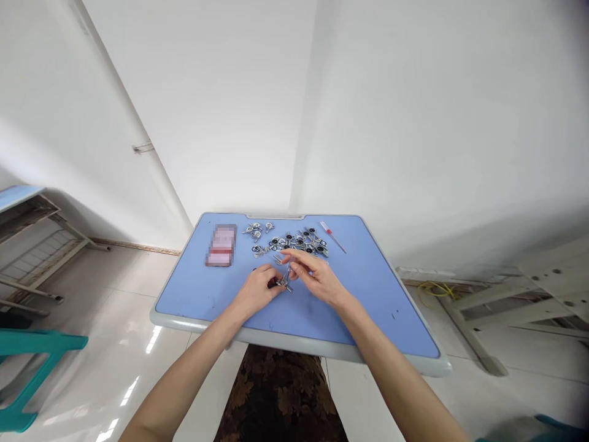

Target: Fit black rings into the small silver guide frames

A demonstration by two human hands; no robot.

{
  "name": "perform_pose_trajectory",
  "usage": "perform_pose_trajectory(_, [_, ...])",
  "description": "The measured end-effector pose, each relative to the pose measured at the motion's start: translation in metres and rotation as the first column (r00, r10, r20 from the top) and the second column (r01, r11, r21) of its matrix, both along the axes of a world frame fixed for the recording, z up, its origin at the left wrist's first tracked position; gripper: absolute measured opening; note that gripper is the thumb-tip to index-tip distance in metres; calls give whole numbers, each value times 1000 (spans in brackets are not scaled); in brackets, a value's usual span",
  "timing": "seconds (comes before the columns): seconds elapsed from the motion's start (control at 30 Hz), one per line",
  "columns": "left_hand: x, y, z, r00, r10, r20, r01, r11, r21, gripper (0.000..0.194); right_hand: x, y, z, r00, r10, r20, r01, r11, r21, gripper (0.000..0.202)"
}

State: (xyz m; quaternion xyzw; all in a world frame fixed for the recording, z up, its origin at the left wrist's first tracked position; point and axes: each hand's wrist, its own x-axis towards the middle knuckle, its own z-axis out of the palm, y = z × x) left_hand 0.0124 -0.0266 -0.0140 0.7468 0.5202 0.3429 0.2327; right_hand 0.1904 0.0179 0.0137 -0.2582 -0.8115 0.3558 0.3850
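Above the front middle of the blue desk point(202, 301), both hands meet over a small shiny metal part point(286, 285) with a short rod sticking out. My left hand point(258, 290) is closed around this part from the left, its fingertips on it. From the right, my right hand point(318, 280) pinches at the top of the same part with thumb and fingers. Its exact shape is too small and too covered to make out. Just beyond the hands lies a heap of metal pieces with black round parts point(309, 240).
A smaller group of metal pieces point(254, 230) lies at the back. On the left rests a phone point(221, 245) with a blurred screen; a red-and-clear-handled screwdriver point(332, 236) lies back right. A white wall point(239, 123) stands behind the desk, a green stool point(41, 344) on the left.
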Motion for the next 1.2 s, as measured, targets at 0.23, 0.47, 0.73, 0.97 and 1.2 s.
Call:
perform_pose_trajectory(0.23, [-2,1,-3,1000,0,-25,0,1000,-1,7,-3,3,-7,991,-117,-57,120,992,48,19])
perform_pose_trajectory(0.47, [-2,-1,1,999,-6,-46,6,1000,6,5,-8,5,-14,975,-219,-37,222,957,189,18])
perform_pose_trajectory(0.73, [-2,-1,1,1000,-1,-16,1,1000,-4,5,-6,-2,-10,995,-102,24,93,964,249,33])
perform_pose_trajectory(0.97, [-2,-1,2,1000,-8,2,8,1000,-13,6,-13,1,-14,988,-141,-55,150,966,210,25])
perform_pose_trajectory(1.2, [-3,0,-2,1000,-6,11,6,1000,-24,7,-10,-1,-10,994,-104,19,97,970,224,33])
